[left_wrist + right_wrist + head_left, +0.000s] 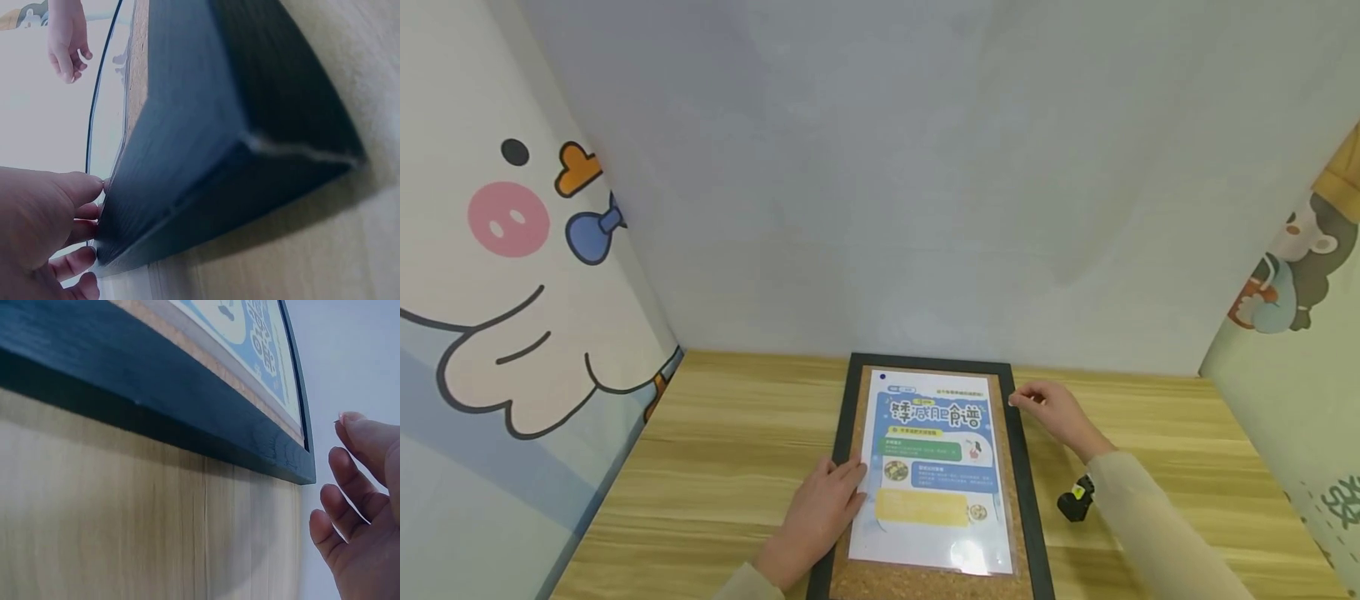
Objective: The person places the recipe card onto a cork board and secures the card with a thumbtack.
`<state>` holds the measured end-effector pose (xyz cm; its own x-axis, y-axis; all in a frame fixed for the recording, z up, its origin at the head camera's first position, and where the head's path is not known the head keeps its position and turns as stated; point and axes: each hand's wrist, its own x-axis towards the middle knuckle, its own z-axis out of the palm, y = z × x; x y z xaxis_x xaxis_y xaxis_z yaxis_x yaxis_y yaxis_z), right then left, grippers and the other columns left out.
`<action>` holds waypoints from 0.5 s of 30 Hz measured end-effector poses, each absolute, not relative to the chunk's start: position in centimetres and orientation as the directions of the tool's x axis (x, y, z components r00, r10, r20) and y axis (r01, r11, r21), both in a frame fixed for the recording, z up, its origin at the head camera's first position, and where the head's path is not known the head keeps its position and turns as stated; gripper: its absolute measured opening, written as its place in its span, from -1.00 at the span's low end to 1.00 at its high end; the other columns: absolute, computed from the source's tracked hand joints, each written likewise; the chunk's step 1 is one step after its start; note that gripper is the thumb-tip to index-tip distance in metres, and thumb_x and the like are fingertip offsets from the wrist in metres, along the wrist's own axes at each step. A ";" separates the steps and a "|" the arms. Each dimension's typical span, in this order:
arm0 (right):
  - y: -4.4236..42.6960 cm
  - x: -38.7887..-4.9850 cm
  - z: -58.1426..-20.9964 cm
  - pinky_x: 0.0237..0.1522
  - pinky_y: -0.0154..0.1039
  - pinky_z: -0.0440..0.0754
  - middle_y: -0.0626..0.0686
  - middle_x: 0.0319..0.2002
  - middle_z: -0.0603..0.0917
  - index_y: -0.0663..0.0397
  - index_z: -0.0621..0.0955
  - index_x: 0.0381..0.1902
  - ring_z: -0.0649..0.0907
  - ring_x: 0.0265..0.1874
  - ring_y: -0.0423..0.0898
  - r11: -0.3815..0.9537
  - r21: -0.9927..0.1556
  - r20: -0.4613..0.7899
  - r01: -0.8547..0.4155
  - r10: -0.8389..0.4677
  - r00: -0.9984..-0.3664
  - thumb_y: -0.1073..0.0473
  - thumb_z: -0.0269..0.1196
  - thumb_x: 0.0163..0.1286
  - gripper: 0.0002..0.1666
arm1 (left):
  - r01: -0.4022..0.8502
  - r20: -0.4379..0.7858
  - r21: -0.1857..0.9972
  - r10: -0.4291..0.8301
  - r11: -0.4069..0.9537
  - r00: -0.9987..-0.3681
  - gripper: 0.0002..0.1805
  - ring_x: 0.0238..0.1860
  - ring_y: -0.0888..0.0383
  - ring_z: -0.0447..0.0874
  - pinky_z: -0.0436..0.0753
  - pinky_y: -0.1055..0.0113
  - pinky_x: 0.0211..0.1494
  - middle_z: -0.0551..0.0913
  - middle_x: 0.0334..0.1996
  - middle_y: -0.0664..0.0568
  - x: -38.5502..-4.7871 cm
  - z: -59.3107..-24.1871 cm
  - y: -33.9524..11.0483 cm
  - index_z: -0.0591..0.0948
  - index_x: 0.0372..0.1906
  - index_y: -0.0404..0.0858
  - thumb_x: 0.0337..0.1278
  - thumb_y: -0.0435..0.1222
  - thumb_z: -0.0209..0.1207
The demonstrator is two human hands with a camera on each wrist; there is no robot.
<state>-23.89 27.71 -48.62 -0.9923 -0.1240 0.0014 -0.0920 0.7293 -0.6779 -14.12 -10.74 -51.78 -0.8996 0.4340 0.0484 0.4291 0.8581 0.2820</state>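
Head view: my left hand (820,510) rests, fingers relaxed, at the left edge of the blue-and-white printed sheet (925,543) on the black-framed corkboard (925,582). My right hand (1058,412) pinches a tiny pin-like item (339,419) near its upper-right corner. Light left-hand pressure should prevent slippage.

Right sleeve (1157,525), lower right of the head view: long, pale cream, plain. My left sleeve (748,585), bottom edge, left of centre: same pale cream, just the cuff end in frame. By my right cuff, a black block (1070,507) with a yellow-green patch (1078,492). Left hand (822,510), right hand (1060,417): both bare.
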 end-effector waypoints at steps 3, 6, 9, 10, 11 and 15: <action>27.2 -24.3 -48.8 -0.18 -0.12 0.51 0.16 -0.17 0.75 0.30 0.73 -0.11 0.57 -0.25 -0.04 0.725 -0.683 0.002 -0.091 -0.122 -0.993 0.15 0.28 0.53 -0.73 | 0.432 0.052 0.271 0.435 0.860 -0.899 -0.55 -0.23 0.15 0.34 0.40 0.34 -0.24 0.67 0.27 -0.10 -14.1 -51.7 -10.7 0.68 0.26 -0.25 0.36 -0.16 0.35; 27.0 -24.8 -49.1 -0.20 -0.13 0.51 0.17 -0.16 0.75 0.28 0.73 -0.10 0.55 -0.27 -0.04 0.725 -0.684 -0.010 -0.075 -0.112 -0.994 0.15 0.27 0.54 -0.73 | 0.437 0.059 0.256 0.438 0.862 -0.897 -0.55 -0.23 0.14 0.34 0.40 0.32 -0.21 0.68 0.27 -0.09 -14.1 -51.9 -10.8 0.68 0.25 -0.24 0.36 -0.15 0.36; 26.8 -25.1 -49.3 -0.19 -0.11 0.51 0.18 -0.12 0.74 0.28 0.73 -0.07 0.56 -0.25 -0.01 0.728 -0.683 -0.029 -0.053 -0.100 -0.995 0.14 0.25 0.55 -0.72 | 0.435 0.057 0.251 0.436 0.865 -0.898 -0.55 -0.23 0.14 0.35 0.40 0.31 -0.20 0.68 0.26 -0.08 -14.2 -51.9 -10.7 0.68 0.25 -0.23 0.35 -0.15 0.35; 26.7 -25.2 -49.4 -0.19 -0.11 0.52 0.18 -0.12 0.74 0.28 0.72 -0.06 0.56 -0.24 0.00 0.729 -0.683 -0.037 -0.044 -0.096 -0.995 0.14 0.25 0.56 -0.72 | 0.433 0.053 0.250 0.435 0.866 -0.899 -0.55 -0.22 0.13 0.34 0.40 0.30 -0.19 0.68 0.27 -0.08 -14.2 -51.8 -10.7 0.68 0.26 -0.23 0.35 -0.15 0.35; 26.6 -25.2 -49.4 -0.19 -0.10 0.52 0.19 -0.11 0.73 0.28 0.72 -0.05 0.56 -0.23 0.01 0.730 -0.682 -0.044 -0.038 -0.094 -0.995 0.13 0.24 0.56 -0.72 | 0.429 0.048 0.251 0.432 0.867 -0.901 -0.55 -0.22 0.14 0.34 0.40 0.30 -0.19 0.68 0.27 -0.07 -14.1 -51.8 -10.7 0.68 0.26 -0.22 0.36 -0.14 0.35; 26.3 -25.6 -49.6 -0.22 -0.12 0.50 0.17 -0.15 0.73 0.28 0.72 -0.06 0.54 -0.27 -0.01 0.727 -0.686 -0.047 -0.041 -0.100 -0.994 0.14 0.25 0.56 -0.73 | 0.424 0.040 0.252 0.428 0.870 -0.903 -0.54 -0.23 0.15 0.32 0.38 0.30 -0.17 0.67 0.28 -0.06 -14.1 -51.8 -10.8 0.67 0.27 -0.21 0.37 -0.14 0.34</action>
<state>-25.58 26.28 -49.56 -0.9939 -0.1001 -0.0469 -0.0409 0.7266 -0.6859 -14.08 -10.77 -51.78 -0.9028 0.4283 0.0396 0.4238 0.8701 0.2517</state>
